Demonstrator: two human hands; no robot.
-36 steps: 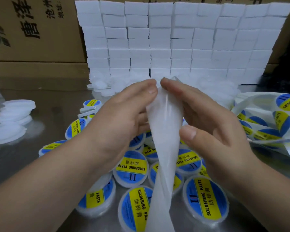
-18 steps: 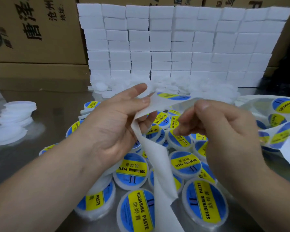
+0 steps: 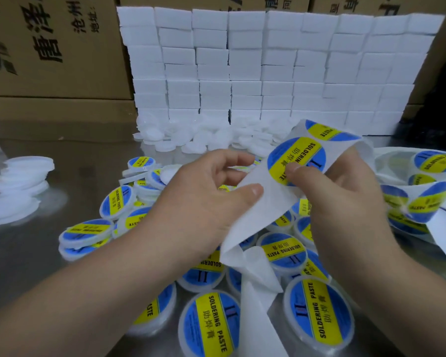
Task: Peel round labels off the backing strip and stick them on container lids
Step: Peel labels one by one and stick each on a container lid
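We log 1 white backing strip (image 3: 263, 217), held above the labelled container lids (image 3: 318, 311) on the steel table (image 3: 23, 253). Our left hand (image 3: 204, 202) pinches its bare stretch under the thumb. Our right hand (image 3: 345, 202) pinches it at 1 blue-and-yellow round label (image 3: 299, 150), thumb on the label's face.

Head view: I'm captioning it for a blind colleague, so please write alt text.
A person's left hand and right hand hold a white backing strip, the left pinching bare paper, the right pinching a round label reading SOLDERING PASTE on it. Below lie labelled lids on a metal table; stacked white blocks stand behind.
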